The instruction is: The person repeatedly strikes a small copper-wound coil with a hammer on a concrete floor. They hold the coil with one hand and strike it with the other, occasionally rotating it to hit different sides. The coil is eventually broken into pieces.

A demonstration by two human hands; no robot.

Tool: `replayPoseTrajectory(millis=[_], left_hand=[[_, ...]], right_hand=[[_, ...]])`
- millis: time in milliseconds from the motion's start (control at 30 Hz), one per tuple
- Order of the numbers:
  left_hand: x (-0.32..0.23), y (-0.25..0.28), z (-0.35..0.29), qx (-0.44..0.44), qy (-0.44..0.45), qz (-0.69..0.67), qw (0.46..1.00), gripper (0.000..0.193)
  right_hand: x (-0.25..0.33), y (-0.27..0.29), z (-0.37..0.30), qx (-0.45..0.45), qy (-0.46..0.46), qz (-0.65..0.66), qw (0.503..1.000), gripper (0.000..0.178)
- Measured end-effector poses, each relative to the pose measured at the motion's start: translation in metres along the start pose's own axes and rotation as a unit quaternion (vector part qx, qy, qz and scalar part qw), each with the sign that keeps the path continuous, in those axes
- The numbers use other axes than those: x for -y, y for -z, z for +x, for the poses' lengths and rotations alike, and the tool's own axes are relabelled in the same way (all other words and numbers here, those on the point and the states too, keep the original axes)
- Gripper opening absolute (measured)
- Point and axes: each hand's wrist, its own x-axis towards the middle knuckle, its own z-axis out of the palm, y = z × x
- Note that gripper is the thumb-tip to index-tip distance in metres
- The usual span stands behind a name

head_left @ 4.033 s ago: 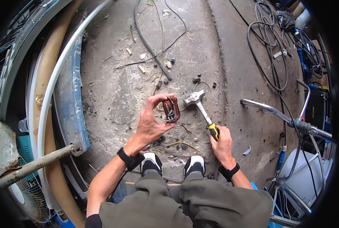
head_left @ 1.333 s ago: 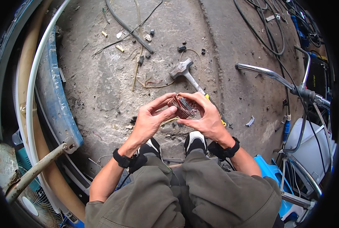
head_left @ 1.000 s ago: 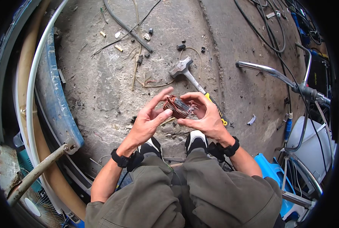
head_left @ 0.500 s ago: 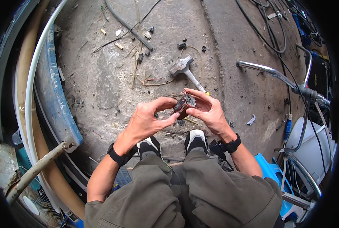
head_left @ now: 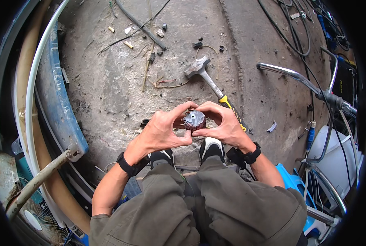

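In front of my shoes I hold a small round wire-wound coil (head_left: 195,119) between both hands. Its flat grey face with a small central hole is turned upward. The side is ridged and reddish-brown, like wound copper wire. My left hand (head_left: 160,129) is curled round its left edge, with thumb and fingers on it. My right hand (head_left: 223,125) grips the opposite edge in the same way. Just beyond my right hand, a sledge hammer (head_left: 209,83) with a grey head and a yellow-and-black grip lies on the concrete floor.
Black plastic bits (head_left: 197,45), thin wires and a thick grey cable (head_left: 138,25) are scattered ahead. A blue curved panel (head_left: 60,94) and long tubes (head_left: 29,82) line the left. A chrome metal frame (head_left: 287,74), black cables and a blue plastic stool (head_left: 291,182) stand at right.
The coil has been turned so its grey face points up, and both hands have come slightly nearer to me. More of the hammer's yellow-and-black grip now shows.
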Motion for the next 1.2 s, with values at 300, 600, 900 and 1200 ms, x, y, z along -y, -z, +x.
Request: replayPoseTrajectory(millis=[300,600,900,1200], left_hand=[[0.012,-0.014,-0.011,-0.038,0.048,-0.205,0.977,0.068],[0.034,-0.055,-0.035,-0.074,0.212,-0.347,0.910,0.052],[0.041,-0.029,-0.079,-0.096,0.209,-0.308,0.923,0.044],[0.062,-0.025,-0.130,-0.191,0.237,-0.362,0.881,0.051]], right_hand=[[-0.020,-0.003,-0.003,-0.038,-0.044,0.303,0.951,0.064],[-0.035,-0.020,-0.017,-0.036,-0.195,0.358,0.912,0.049],[-0.017,-0.006,0.029,-0.015,-0.095,-0.157,0.983,0.025],[-0.030,-0.030,0.167,0.051,0.223,-0.544,0.807,0.014]])
